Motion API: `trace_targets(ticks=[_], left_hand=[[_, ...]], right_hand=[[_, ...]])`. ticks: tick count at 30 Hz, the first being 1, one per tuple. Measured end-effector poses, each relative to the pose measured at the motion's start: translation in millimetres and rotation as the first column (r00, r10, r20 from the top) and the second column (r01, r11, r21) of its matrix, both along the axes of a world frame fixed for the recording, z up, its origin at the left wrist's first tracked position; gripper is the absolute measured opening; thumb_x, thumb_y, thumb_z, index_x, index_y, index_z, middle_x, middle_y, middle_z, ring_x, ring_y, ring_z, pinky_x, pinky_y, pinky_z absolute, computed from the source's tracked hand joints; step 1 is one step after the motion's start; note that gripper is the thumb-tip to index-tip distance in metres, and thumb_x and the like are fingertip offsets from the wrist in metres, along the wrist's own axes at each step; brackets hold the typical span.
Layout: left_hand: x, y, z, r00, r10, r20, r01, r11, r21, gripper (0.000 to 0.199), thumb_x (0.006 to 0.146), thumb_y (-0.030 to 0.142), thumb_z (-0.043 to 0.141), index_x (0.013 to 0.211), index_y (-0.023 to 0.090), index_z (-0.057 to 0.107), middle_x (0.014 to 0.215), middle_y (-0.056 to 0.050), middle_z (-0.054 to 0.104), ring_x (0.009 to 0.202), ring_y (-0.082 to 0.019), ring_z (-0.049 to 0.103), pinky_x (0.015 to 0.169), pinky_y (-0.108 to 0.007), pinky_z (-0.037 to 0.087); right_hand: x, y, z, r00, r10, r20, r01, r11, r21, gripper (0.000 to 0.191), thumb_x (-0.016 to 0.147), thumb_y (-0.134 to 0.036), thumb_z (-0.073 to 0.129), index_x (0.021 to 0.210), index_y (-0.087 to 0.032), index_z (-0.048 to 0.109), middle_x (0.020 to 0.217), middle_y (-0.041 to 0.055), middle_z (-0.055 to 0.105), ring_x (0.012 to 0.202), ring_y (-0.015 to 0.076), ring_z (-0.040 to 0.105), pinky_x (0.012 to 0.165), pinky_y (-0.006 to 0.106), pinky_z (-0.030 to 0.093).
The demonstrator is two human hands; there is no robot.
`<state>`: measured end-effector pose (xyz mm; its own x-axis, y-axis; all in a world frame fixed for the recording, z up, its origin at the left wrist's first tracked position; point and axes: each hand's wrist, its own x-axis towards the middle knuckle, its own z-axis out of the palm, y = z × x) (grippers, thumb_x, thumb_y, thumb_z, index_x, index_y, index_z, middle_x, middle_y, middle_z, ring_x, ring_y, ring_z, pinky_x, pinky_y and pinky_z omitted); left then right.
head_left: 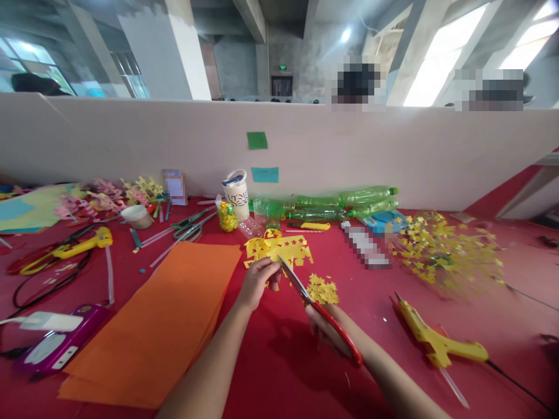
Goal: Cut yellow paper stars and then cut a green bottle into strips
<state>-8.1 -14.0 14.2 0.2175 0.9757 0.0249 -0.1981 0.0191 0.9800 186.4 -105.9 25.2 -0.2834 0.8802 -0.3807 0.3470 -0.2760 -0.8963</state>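
My left hand [261, 283] is closed, pinching a small piece of yellow paper [274, 254] between thumb and fingers. My right hand [329, 329] is wrapped round the red handles of a pair of scissors [301, 289], whose blade tips reach the paper beside my left fingertips. Behind my hands lie yellow sheets [294, 249] with star-shaped holes. A pile of small yellow stars [322, 289] rests just beyond my right hand on the red table [279, 372].
Orange sheets [161, 326] lie at left, near a purple power strip [65, 340]. A yellow glue gun [437, 340] and a star-covered bunch [445, 250] are at right. Green bottles [318, 213] and a white cup [236, 195] stand or lie before the partition [174, 137].
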Motion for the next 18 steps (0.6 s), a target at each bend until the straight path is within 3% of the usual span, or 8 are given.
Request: trace_targets(ticks=[5,18], left_hand=[[0.3,-0.6,1.1,1.000,-0.002,0.001,0.002,1.000,-0.007,0.028,0.080,0.034,0.062,0.061,0.014,0.059,0.053,0.001,0.057,0.042,-0.008,0.050,0.043,-0.021,0.037],[-1.3,-0.5,1.9,1.000,-0.001,0.015,0.001,1.000,-0.020,0.026,0.079,0.033,0.062,0.061,0.014,0.059,0.054,0.001,0.057,0.043,-0.008,0.049,0.043,-0.021,0.037]], right_hand=[[1.9,0.0,-5.2,0.999,-0.029,-0.013,0.028,0.998,-0.048,0.065,0.077,-0.081,0.041,0.064,-0.018,0.049,0.043,-0.0051,0.044,0.030,0.0054,0.035,0.031,0.018,0.024],[1.1,-0.3,2.3,0.999,-0.014,0.031,0.013,1.000,0.003,0.063,0.080,-0.077,0.042,0.061,-0.017,0.047,0.043,-0.0056,0.042,0.031,0.0042,0.036,0.033,0.016,0.026]])
